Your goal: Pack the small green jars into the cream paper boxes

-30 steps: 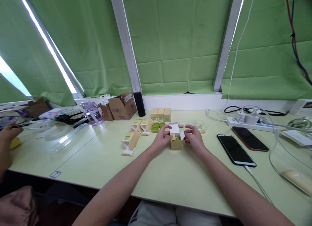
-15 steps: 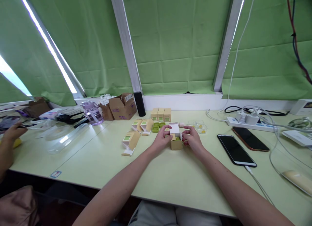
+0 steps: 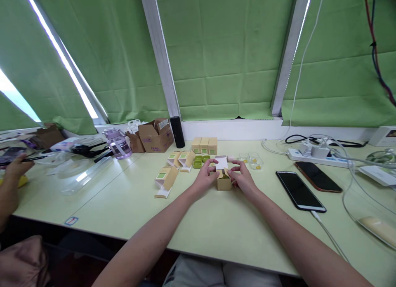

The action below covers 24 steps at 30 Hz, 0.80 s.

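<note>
A small kraft cardboard box (image 3: 224, 184) stands on the table in front of me, its white-lined lid (image 3: 221, 162) raised at the back. Something green shows inside between the side flaps. My left hand (image 3: 205, 176) grips the box's left side, fingers bent around the upper edge. At the right side, my right hand (image 3: 244, 176) pinches the side flap, which leans inward over the opening. Green square containers (image 3: 198, 161) sit just behind my left hand. Clear round cases (image 3: 256, 164) with yellow bits lie behind my right hand.
Open kraft boxes (image 3: 167, 179) lie to the left, and closed ones (image 3: 204, 145) stand in a row behind. Two phones (image 3: 300, 190), a power strip (image 3: 318, 157) and cables are at the right. A purple bottle (image 3: 116, 143) stands left; another person's hand (image 3: 18, 167) is at far left.
The box's side flaps have folded inward over the opening. My right hand has shifted slightly left, closer to the box, while my left hand has stayed in place.
</note>
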Motion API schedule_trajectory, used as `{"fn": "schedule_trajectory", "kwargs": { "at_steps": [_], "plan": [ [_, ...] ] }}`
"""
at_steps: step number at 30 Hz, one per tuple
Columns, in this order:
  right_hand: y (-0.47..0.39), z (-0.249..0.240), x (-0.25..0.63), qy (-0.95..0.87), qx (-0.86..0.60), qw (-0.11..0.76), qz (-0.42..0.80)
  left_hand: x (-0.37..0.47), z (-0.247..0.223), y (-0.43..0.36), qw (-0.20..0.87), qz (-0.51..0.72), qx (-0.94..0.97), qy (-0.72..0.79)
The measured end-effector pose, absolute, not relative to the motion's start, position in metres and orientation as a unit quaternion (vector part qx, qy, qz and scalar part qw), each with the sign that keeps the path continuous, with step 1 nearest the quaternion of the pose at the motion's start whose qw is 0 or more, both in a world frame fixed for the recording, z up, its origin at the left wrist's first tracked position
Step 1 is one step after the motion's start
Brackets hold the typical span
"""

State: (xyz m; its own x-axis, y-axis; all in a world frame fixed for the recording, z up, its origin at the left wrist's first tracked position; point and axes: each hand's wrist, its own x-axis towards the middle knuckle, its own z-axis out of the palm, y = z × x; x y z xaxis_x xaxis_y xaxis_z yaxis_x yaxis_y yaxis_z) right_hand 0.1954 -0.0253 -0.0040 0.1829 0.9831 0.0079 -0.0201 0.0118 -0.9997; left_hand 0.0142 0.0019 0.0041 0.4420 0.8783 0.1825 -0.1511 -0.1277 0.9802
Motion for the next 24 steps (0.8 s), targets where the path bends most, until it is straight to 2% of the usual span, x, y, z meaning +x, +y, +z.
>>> {"fn": "schedule_trajectory", "kwargs": {
  "at_steps": [24],
  "plan": [
    [-0.0224, -0.0053, 0.1963, -0.485, -0.546, 0.529, 0.432, 0.0171, 0.0038, 0.0001, 0.588, 0.452, 0.604, 0.293]
  ]
}}
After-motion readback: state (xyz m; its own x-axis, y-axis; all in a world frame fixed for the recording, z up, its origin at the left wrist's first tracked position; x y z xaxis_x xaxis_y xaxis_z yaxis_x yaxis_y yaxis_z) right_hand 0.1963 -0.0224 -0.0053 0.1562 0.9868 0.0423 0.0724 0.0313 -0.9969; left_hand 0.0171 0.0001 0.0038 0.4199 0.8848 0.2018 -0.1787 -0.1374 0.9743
